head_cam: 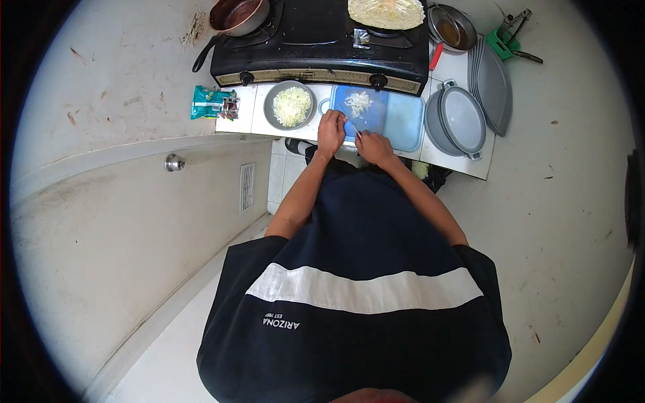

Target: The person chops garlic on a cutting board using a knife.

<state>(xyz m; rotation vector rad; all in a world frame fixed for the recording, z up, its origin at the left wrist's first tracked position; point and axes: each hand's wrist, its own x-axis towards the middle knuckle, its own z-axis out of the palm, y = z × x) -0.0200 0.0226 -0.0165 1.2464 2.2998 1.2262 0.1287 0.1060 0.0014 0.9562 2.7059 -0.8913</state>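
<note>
A blue cutting board (pixel 405 123) lies on the white tiled counter, with a small pile of pale chopped pieces (pixel 359 104) on its left half. My right hand (pixel 374 147) grips a knife at the board's near edge; its thin blade (pixel 355 127) points up and left. At the board's left edge is my left hand (pixel 332 132), its fingertips pinched near the blade; whether a small piece is between them cannot be told. Left of this hand sits a grey bowl (pixel 268 107) of shredded pale green vegetable, which looks like cabbage.
Behind the board stands a black gas stove (pixel 312 58) bearing a saucepan (pixel 237 17) and half a cabbage (pixel 387 12). Grey pots (pixel 461 121), stacked grey plates (pixel 496 90) and a red-handled strainer (pixel 436 56) are at right. A teal packet (pixel 204 103) lies at left.
</note>
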